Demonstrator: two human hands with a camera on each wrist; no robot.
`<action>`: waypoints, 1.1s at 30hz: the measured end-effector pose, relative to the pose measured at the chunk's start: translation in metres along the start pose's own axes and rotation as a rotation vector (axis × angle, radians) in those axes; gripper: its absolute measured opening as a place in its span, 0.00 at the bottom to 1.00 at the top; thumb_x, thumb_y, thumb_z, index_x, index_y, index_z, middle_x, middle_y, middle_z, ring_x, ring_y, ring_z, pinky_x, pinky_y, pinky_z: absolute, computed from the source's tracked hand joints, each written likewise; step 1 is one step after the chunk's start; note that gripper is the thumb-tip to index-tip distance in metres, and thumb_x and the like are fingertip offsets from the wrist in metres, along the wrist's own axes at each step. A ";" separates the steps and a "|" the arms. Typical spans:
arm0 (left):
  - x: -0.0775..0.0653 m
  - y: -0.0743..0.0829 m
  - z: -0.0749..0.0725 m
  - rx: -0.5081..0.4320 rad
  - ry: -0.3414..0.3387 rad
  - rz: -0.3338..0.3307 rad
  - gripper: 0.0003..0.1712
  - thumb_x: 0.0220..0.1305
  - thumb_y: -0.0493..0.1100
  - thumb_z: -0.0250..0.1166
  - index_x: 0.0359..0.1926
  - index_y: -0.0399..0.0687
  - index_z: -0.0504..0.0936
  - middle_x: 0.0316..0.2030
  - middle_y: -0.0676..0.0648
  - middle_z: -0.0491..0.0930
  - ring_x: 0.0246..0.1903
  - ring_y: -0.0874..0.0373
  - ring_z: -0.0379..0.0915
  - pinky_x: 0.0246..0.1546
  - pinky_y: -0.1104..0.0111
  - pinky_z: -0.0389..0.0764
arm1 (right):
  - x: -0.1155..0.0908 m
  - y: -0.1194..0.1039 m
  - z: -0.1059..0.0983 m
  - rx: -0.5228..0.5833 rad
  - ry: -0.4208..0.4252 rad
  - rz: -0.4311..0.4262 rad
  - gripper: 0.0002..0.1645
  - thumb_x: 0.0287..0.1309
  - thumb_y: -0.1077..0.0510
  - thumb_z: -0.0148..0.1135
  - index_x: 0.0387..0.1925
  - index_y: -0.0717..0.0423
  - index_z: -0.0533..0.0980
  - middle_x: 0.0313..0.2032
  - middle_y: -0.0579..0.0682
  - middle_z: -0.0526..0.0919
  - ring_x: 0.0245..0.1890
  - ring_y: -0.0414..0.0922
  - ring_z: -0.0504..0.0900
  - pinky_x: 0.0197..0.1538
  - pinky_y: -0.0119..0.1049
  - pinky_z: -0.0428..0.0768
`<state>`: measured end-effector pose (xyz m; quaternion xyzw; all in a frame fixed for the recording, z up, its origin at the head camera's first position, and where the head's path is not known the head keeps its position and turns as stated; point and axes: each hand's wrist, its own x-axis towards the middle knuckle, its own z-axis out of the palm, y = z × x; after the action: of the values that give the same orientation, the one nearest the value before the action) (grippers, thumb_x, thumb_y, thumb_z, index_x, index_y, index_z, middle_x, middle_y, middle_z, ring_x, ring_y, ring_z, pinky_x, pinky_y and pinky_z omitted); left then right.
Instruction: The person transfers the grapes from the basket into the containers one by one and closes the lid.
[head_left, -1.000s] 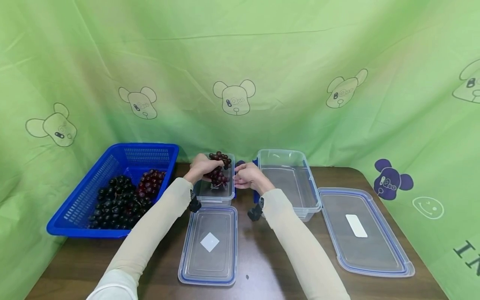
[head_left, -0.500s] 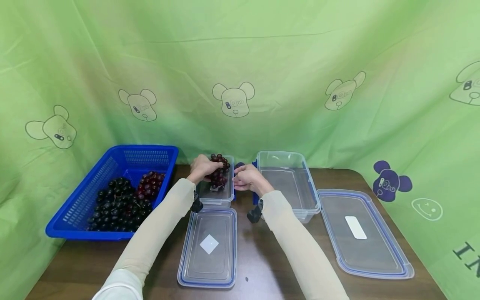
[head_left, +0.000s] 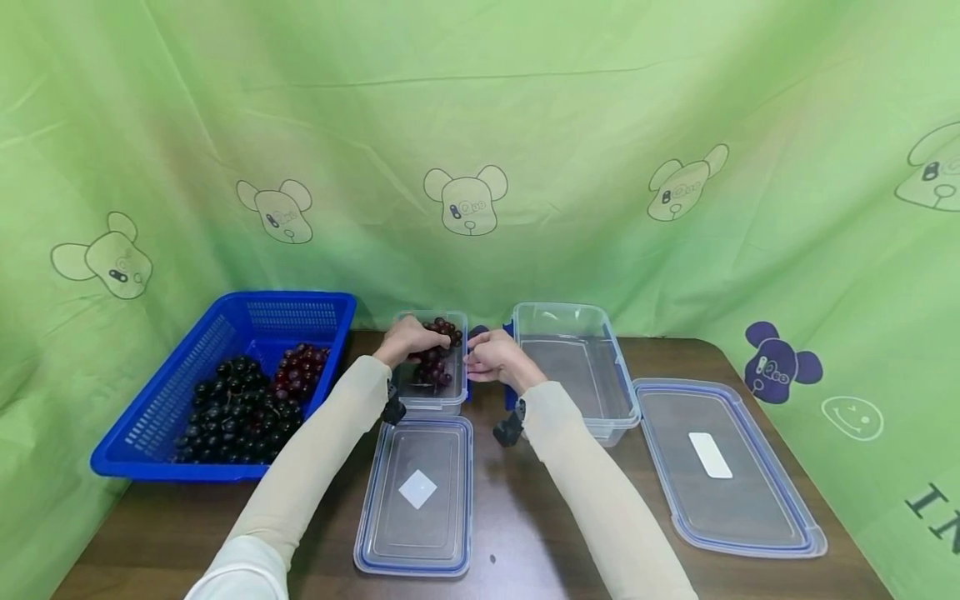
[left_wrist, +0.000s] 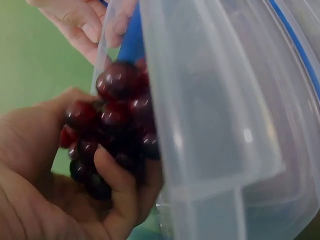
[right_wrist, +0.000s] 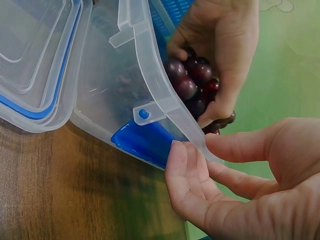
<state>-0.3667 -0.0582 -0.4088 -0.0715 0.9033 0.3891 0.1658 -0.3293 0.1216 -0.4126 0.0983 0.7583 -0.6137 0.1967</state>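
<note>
Evidently the bunch of red grapes [left_wrist: 120, 120] is the richest colour here: plump, round berries packed tight against one another, deep wine red for the most part, brightening to crimson where light catches the skins and sinking almost to black on the shaded underside. Small white glints sit on the glossy skins, and the berries look smooth and whole. The bunch is in the left hand [head_left: 408, 340], whose fingers and thumb are curled closely round it, with berries showing past the fingertips. It lies within the mouth of the small clear container [head_left: 431, 405], partly behind the translucent wall in the left wrist view; whether it touches the floor, I cannot tell. The right hand [head_left: 497, 354] has its fingers bent and its thumb close to them, pinching the container's rim beside a blue latch [right_wrist: 145, 142]. Just in front of the container lies a blue-edged lid [head_left: 416, 537] bearing a white diamond label. To the left, a blue basket [head_left: 176, 468] holds a heap of blackish grapes [head_left: 232, 408] with more red ones [head_left: 300, 371] beside them. To the right stand a larger clear container [head_left: 570, 367] and, next to it, a larger lid [head_left: 746, 500] with a white oblong label, all on a brown wooden table [head_left: 525, 533].
</note>
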 end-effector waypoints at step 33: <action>-0.015 -0.011 -0.005 -0.140 -0.270 0.056 0.37 0.78 0.44 0.60 0.77 0.28 0.58 0.76 0.30 0.60 0.74 0.34 0.64 0.41 0.61 0.92 | 0.000 0.000 0.002 0.026 0.004 0.011 0.26 0.64 0.76 0.57 0.64 0.66 0.72 0.32 0.52 0.79 0.27 0.43 0.81 0.35 0.32 0.88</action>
<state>-0.3508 -0.0694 -0.4071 -0.0048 0.8451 0.4617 0.2696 -0.3289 0.1199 -0.4131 0.1062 0.7500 -0.6223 0.1971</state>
